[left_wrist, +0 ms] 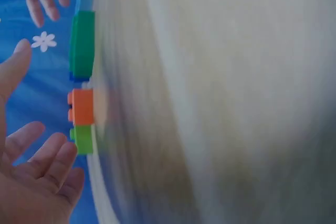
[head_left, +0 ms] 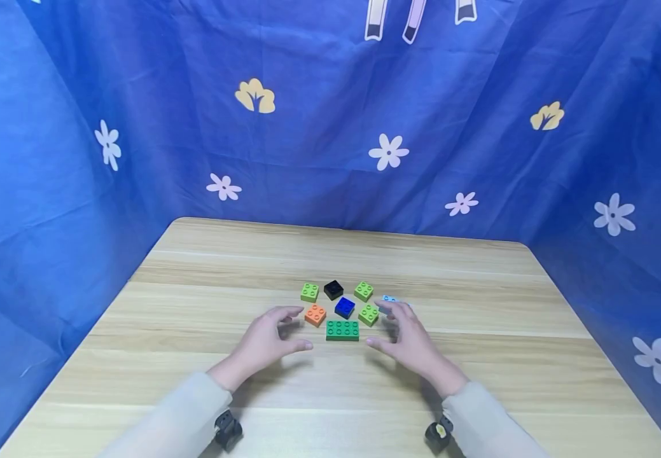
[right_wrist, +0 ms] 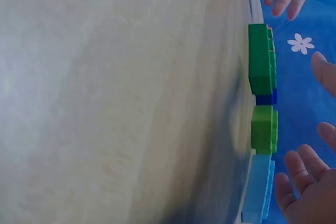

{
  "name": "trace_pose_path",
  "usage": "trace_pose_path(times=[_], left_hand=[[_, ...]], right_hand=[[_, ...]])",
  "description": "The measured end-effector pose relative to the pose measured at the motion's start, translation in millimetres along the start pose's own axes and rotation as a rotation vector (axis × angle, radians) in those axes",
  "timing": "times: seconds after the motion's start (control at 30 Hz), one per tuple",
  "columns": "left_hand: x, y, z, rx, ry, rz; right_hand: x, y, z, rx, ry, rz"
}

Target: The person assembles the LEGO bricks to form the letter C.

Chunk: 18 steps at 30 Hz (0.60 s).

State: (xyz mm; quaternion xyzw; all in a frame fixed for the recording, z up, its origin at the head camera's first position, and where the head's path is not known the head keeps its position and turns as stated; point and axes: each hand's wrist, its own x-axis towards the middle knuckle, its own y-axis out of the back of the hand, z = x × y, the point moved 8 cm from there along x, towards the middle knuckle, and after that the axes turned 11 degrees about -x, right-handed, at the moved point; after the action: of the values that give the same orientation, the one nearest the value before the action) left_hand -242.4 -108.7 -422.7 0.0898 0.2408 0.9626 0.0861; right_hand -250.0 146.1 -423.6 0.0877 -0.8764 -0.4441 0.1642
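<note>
Left hand (head_left: pixel 267 338) and right hand (head_left: pixel 407 338), relaxed and empty, flank bricks (head_left: pixel 342 331) likely grouped for reach; whether one touches is unclear.

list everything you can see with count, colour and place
Black brick: 1, black, middle of the far row
Lime bricks: 3, lime, two flanking the black brick, one nearer at right
Orange brick: 1, orange, near the left lime brick
Dark blue brick: 1, dark blue, cluster's centre
Green brick: 1, green, nearest the person
Light blue brick: 1, light blue, cluster's right end
Table: 1, pale wood, under the bricks
Cloth: blue, printed, around the table
Devices: 2, black, by the cuffs
Sleeves: 2, pale, foreground
Hands: 2, bare, flanking the green brick
</note>
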Motion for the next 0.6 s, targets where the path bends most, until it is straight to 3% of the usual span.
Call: trace_pose_path(times=[0.23, 0.4, 0.6], left_hand=[[1.8, -16.0, -0.3, -0.106, 0.032, 0.006], [4.1, -28.0, 0.4, -0.124, 0.03, -0.002], [7.0, -34.4, -0.5, -0.095, 0.041, 0.03]], right_hand=[[-0.5, -12.1, -3.6, 0.122, 0.003, -0.011], [-0.7, -21.4, -5.3, 0.096, 0.0, -0.021], [0.1, -28.3, -9.1, 0.092, -0.003, -0.033]])
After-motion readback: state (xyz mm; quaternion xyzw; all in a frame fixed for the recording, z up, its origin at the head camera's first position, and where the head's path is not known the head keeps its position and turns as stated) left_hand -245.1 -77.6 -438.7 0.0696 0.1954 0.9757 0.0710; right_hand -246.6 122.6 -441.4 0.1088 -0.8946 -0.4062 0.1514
